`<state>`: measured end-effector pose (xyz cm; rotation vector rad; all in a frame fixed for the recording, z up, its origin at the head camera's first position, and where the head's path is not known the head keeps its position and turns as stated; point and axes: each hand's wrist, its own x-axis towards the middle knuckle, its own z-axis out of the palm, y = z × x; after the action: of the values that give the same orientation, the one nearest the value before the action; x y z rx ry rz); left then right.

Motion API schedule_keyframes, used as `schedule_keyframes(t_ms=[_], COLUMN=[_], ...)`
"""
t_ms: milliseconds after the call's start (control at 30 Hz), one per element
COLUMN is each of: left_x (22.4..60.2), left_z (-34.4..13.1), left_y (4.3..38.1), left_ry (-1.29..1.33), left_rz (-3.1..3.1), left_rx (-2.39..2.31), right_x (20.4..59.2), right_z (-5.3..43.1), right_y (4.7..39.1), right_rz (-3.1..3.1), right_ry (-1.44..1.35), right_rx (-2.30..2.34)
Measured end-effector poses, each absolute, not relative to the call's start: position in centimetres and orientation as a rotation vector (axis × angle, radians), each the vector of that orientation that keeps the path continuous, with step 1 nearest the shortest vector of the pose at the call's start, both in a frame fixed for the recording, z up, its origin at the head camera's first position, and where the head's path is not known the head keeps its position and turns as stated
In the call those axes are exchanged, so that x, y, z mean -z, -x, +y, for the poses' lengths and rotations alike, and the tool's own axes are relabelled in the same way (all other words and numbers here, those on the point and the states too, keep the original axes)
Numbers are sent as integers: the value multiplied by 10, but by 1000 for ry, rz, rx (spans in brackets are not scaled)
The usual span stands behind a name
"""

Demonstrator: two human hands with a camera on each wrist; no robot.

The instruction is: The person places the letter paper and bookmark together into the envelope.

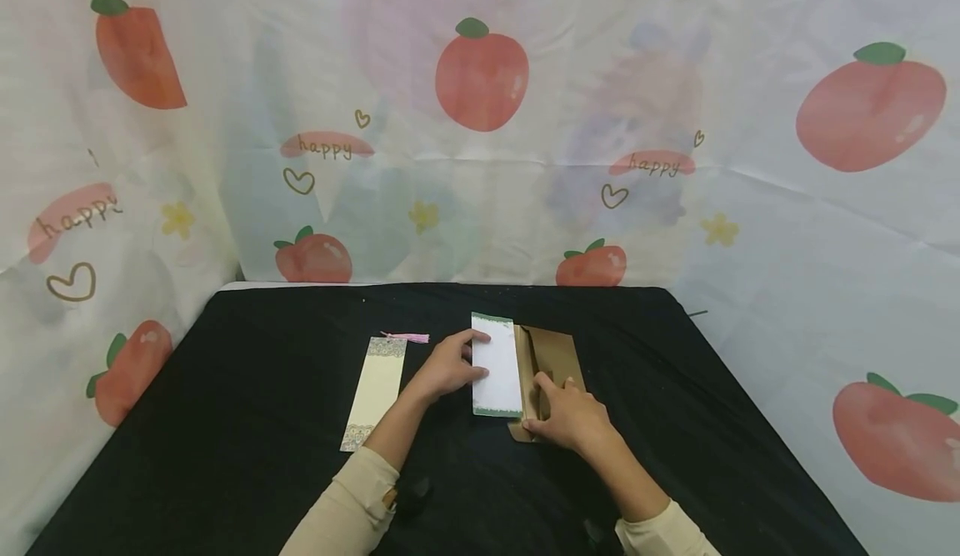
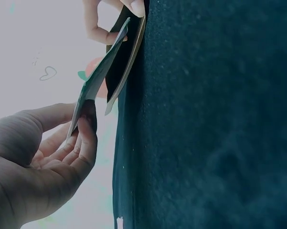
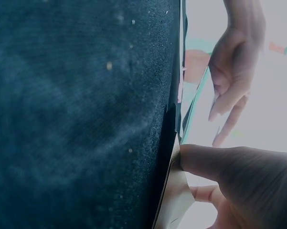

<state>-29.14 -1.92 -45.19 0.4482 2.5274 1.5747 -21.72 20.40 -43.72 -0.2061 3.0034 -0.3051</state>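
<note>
My left hand [image 1: 447, 363] pinches the left edge of a white card [image 1: 498, 385] with green borders, thumb on its face and fingers behind. The card stands tilted, and its right edge is at the mouth of a brown kraft envelope [image 1: 561, 353]. At the envelope's lower left, my right hand [image 1: 576, 416] grips the near paper edge between thumb and fingers. In the left wrist view the envelope [image 2: 129, 71] gapes, with the card [image 2: 96, 78] reaching into the gap. A cream bookmark [image 1: 378, 389] with patterned ends lies left of my left hand.
A pink tassel [image 1: 411, 338] lies at the bookmark's top end. Black cloth [image 1: 262, 389] covers the table. Behind and on both sides hangs a white curtain [image 1: 525, 197] printed with red fruit, hearts and flowers.
</note>
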Motion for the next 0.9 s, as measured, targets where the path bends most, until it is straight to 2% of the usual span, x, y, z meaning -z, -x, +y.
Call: schedule_keyframes(t_ms=[900], left_x=[455], left_z=[4], left_y=[302], left_ry=[-444], left_rz=[2626], left_rx=[-1516], right_x=[438], right_z=[204], right_y=[218], right_rz=[3003], right_ry=[208], right_rx=[270])
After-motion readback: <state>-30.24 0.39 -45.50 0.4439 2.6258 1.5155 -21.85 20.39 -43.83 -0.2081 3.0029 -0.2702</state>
